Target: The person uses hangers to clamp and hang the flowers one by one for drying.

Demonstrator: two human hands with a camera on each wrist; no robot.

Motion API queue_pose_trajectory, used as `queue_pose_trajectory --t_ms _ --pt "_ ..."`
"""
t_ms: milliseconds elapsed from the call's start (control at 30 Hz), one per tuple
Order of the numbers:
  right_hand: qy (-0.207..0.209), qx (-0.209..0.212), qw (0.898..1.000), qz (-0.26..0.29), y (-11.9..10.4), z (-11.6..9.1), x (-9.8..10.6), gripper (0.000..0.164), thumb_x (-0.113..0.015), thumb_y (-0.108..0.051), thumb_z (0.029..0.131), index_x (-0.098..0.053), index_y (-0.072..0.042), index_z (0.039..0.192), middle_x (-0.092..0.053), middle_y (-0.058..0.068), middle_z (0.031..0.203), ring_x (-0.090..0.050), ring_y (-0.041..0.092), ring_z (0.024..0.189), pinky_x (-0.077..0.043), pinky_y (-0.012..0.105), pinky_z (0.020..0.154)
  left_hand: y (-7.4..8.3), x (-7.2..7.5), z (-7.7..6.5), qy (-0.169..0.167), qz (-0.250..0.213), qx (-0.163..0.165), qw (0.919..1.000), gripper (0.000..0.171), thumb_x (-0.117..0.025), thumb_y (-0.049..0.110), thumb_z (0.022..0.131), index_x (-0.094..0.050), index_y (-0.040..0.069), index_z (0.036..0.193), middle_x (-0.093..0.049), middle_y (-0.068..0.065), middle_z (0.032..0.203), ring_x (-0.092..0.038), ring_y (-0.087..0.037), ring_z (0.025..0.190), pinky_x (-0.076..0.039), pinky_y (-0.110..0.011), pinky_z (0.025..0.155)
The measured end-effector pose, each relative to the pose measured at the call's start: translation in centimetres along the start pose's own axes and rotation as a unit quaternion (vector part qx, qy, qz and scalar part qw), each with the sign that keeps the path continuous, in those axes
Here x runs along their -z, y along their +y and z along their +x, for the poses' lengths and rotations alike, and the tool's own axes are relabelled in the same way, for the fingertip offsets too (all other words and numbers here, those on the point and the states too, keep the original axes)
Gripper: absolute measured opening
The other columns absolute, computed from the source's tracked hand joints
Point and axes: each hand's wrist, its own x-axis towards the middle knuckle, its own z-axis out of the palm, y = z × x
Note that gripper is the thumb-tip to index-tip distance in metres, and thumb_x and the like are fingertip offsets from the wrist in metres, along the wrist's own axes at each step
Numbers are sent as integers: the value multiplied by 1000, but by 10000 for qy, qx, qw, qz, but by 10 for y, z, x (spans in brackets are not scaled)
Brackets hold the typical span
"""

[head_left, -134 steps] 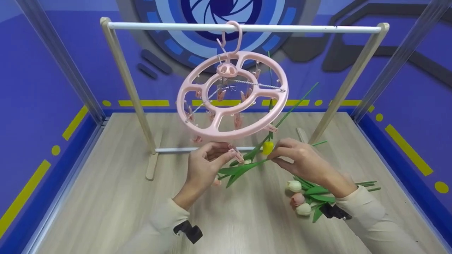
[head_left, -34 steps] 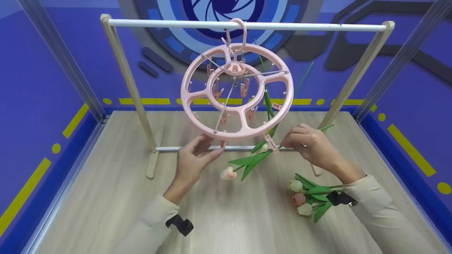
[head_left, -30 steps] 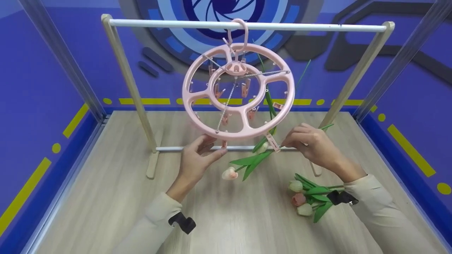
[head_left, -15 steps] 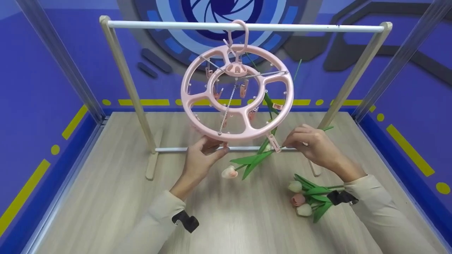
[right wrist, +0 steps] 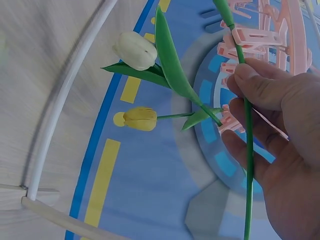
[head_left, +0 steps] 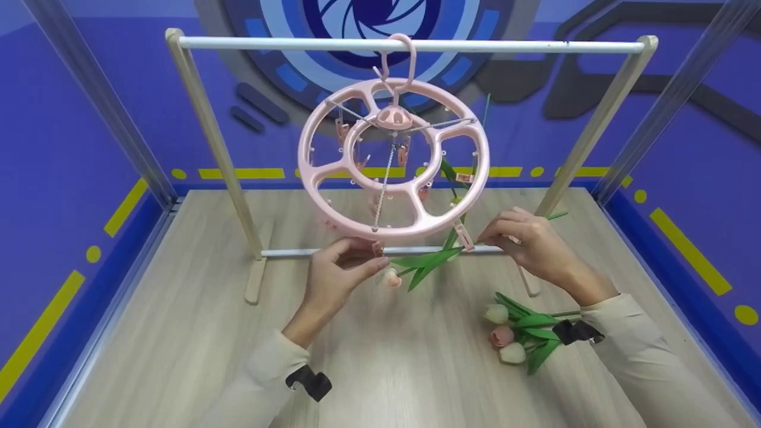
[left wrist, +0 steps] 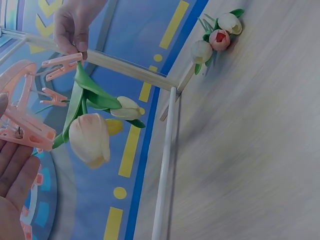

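Note:
A round pink clip hanger (head_left: 389, 229) hangs tilted in the head view, with pink clothespins below its ring. My left hand (head_left: 336, 276) is under its front rim; a clothespin (left wrist: 30, 130) lies between thumb and fingers. My right hand (head_left: 520, 238) pinches the green stem (right wrist: 248, 150) of a pale pink tulip (left wrist: 90, 140), whose bloom points down toward my left hand. Another clothespin (head_left: 464, 236) has its tip at that stem, right by my right fingertips. Behind, a white tulip (right wrist: 135, 50) and a yellow tulip (right wrist: 140, 119) hang head down among the clips.
The hanger's hook sits over the white bar (head_left: 285, 43) of a wooden stand (head_left: 217, 137). Several white and pink tulips (head_left: 511, 336) lie on the wooden table (head_left: 196, 333) beneath my right forearm. Blue printed walls (head_left: 71, 148) enclose the back and sides.
The hanger has turned. Earlier my left hand pinched a clothespin near the tulip's leaves; it holds a different one now. My right hand and tulip have moved rightward, and the bloom rose slightly just now.

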Motion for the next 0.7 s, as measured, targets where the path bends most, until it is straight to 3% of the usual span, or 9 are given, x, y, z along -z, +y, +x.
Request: queue_pose_trajectory --t_ms 167,533,700 --pt "58 -24 9998 -175 1 1 -1 32 -84 18 79 -80 -8 100 -76 -1 99 -65 17 90 -49 16 80 5 -1 -4 48 -130 -257 9996 31 -90 12 88 -77 5 115 -78 -4 107 -76 -22 97 -64 -36 89" --pt "176 -49 9981 -585 4 -5 8 30 -85 17 78 -80 -5 98 -76 3 99 -66 20 91 -50 16 81 5 -5 -8 231 258 -1188 9923 29 -89 5 85 -79 2 112 -80 -3 106 -78 -23 94 -65 -34 84" --pt "331 -75 9978 -575 8 -11 17 29 -84 17 80 -79 -4 100 -75 6 99 -70 22 92 -51 10 84 3 -6 -9 282 479 -1370 9890 28 -89 6 86 -79 2 112 -80 -2 107 -78 -21 95 -64 -32 84"
